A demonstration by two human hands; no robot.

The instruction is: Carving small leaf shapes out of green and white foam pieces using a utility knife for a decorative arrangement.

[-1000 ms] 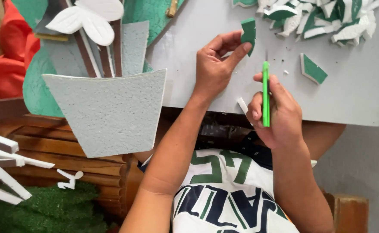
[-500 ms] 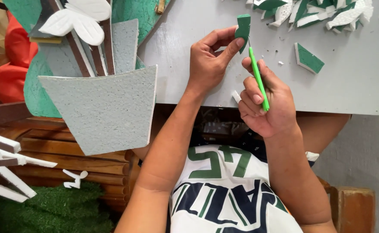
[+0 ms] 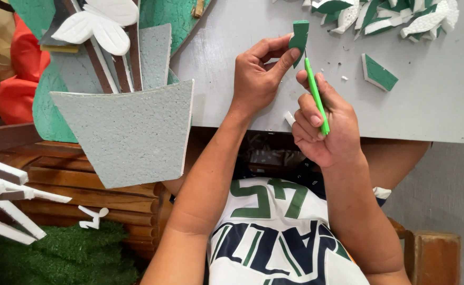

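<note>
Head view, looking down over a grey table that fills the upper right of the frame. Left hand, upper centre, pinches a small green foam piece between thumb and fingertips, the piece held upright above the table top near the top edge of the frame. Right hand, just right of and below the left, is closed around a slim green knife; fingers curled over the handle, thumb pressed along its side, the tip angled up and left so it meets the lower edge of the foam piece. Whether the blade is cutting in or only touching the foam cannot be told. The two hands sit close, nearly touching at the fingers. A small white scrap lies near the table's front edge between the wrists. To the right, a wedge of green-faced foam lies flat on the table, apart from the hands; beyond it, along the top right edge, a heap of green and white offcuts. Left half of the frame: a large pale grey textured foam panel, tapered like a pot, standing beside the table edge; above it a white butterfly cutout and brown strips. Lower left: white sticks over green artificial turf. Bottom centre: the person's white, green and navy jersey.
</note>
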